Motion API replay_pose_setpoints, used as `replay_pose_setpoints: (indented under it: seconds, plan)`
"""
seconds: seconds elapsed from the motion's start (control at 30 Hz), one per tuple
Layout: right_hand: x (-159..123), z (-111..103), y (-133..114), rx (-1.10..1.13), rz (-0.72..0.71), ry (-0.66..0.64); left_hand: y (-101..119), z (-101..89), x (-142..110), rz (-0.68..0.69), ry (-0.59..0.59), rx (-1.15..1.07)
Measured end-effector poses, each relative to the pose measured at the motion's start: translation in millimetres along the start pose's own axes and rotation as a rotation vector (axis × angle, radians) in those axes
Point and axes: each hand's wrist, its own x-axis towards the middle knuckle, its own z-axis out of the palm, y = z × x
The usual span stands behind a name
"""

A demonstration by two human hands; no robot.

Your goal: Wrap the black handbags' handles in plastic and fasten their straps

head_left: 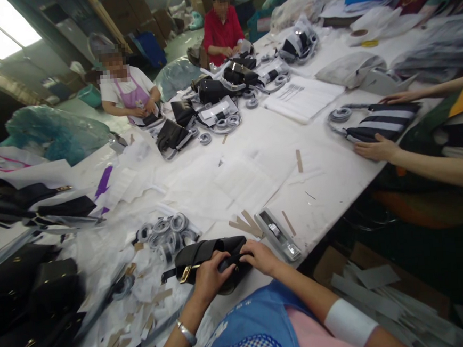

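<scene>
A black handbag (205,249) with gold-coloured hardware lies on the white table right in front of me. My left hand (214,274) is closed on the near side of the bag, thumb pointing right. The fingers of my right hand (258,257) pinch the bag's dark edge or strap at its right end. Beyond the bag sit several coiled straps in grey wrapping (170,232). Just right of my right hand lies a grey metal tool (277,234), perhaps a tape dispenser, beside some brown cardboard strips (247,224).
Black bags (32,296) are heaped at the left, near scattered paper scraps (147,319). At the right, a co-worker's hands (377,148) rest on a wrapped striped bag (387,121). Two people work across the table among more bags (212,89). White sheets (240,178) cover the middle.
</scene>
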Motion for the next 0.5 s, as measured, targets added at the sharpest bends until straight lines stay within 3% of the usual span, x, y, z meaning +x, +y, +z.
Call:
replay_pose_setpoints:
  seconds: [0.3,0.5]
  plan:
    - [0.1,-6.3,12.6,-0.029,0.158,-0.015,-2.4,2.5,3.3,-0.034,-0.008,-0.027]
    - [1.1,-10.3,12.5,-0.002,0.092,-0.04,-2.6,0.3,2.5,-0.038,-0.012,-0.083]
